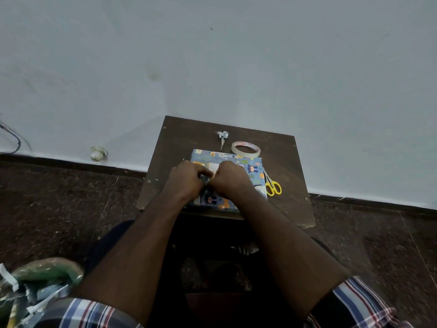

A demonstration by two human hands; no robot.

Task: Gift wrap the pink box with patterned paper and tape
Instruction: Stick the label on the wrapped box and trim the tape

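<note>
Head view: both hands, left [186, 179] and right [230, 178], rested with curled fingers pinching the blue animal-patterned paper on the wrapped box [248, 171] atop the dark wooden desk [288, 162].

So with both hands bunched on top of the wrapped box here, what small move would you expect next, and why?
Probably pressing the pale strip of tape flat over the seam. Both the left hand and the right hand meet, fingers curled, at the middle of the blue animal-patterned wrapped box, right where that strip shows. The white tape roll and yellow-handled scissors lie aside on the dark wooden table, untouched.
</note>
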